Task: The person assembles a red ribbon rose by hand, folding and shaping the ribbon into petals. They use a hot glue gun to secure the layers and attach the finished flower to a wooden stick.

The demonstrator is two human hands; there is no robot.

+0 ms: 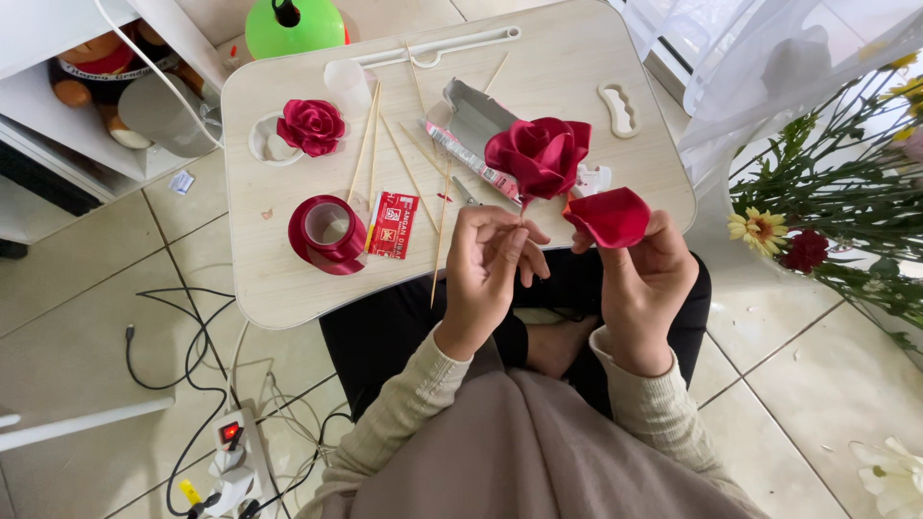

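Observation:
My left hand (488, 264) pinches the thin stick of a red ribbon rose (540, 154), held upright over the near edge of a small pale wooden lap table (288, 279). A curled red ribbon petal (608, 217) sits in the fingertips of my right hand (646, 279), just right of the rose and apart from it. A finished red ribbon rose (311, 126) lies at the table's far left. A roll of red ribbon (327, 234) stands near the front left, beside a small red packet (392, 225). Several bamboo skewers (367, 144) lie across the middle.
A green round object (293, 27) and a white rod (442, 48) sit at the table's far edge. Flowers with green stems (827, 211) stand at the right. A power strip and cables (231, 437) lie on the tiled floor at left. A shelf with a stuffed toy (96, 67) is at top left.

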